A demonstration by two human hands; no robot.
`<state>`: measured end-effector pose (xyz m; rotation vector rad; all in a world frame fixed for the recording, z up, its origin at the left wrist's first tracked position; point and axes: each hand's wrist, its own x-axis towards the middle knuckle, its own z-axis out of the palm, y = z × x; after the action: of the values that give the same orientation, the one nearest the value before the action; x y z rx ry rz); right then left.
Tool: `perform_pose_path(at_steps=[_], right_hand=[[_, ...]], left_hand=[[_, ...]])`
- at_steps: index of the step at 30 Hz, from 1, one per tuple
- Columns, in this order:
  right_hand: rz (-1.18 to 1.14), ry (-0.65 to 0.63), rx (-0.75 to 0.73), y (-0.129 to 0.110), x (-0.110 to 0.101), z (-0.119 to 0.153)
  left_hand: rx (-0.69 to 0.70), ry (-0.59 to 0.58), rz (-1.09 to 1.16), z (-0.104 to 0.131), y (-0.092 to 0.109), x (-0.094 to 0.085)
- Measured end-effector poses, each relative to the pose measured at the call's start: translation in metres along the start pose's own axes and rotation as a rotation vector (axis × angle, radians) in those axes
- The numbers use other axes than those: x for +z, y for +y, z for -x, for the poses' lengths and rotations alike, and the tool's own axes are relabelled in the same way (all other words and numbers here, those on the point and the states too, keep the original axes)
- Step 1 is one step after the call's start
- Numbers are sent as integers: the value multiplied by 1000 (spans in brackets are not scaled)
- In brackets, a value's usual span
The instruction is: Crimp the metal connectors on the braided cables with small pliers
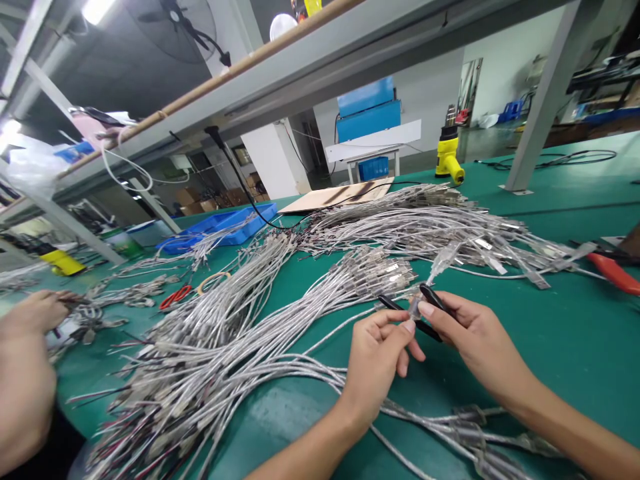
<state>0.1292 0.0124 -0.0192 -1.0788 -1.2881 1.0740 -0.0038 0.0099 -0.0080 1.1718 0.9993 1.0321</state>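
Ceiling dark grey at upper left, with a lit lamp near the top edge. A black fan is mounted beside it. Overhead, a grey shelf edged in wood crosses at a slant; a grey post at right stands footed on the green table. Behind, a white pillar rises left of centre, with cartons low to its left. To its right, a blue unit stands behind a white bench; a blue bin sits beneath. The wall at right is white. Floor shows in part, grey.
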Motion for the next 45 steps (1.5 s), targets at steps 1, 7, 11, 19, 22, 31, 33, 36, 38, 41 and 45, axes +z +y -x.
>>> perform_pose_path(at_steps=[1,7,11,19,22,31,33,36,38,41,45], right_hand=[[-6,-4,1,0,0,0],[-14,-10,0,1,1,1],[1,-4,1,1,1,1],[-26,11,18,2,1,0],[-31,19,32,4,2,0],[-3,-1,31,3,1,-1],[-37,-2,61,3,1,-1],[-125,-1,131,5,2,-1],[-160,8,152,5,3,-1],[-157,5,165,4,4,0],[-141,-13,174,2,4,0]], left_hand=[[-4,2,2,0,0,0],[-5,10,-10,1,0,0],[4,20,1,1,0,1],[-16,-1,13,0,2,0],[-9,-17,12,0,2,0],[-9,-110,-25,0,2,-3],[-21,-106,-32,1,3,-3],[-57,-121,-34,1,4,-3],[-74,-132,-32,1,5,-3],[-89,-129,-27,1,5,-3],[-101,-121,-26,1,5,-4]])
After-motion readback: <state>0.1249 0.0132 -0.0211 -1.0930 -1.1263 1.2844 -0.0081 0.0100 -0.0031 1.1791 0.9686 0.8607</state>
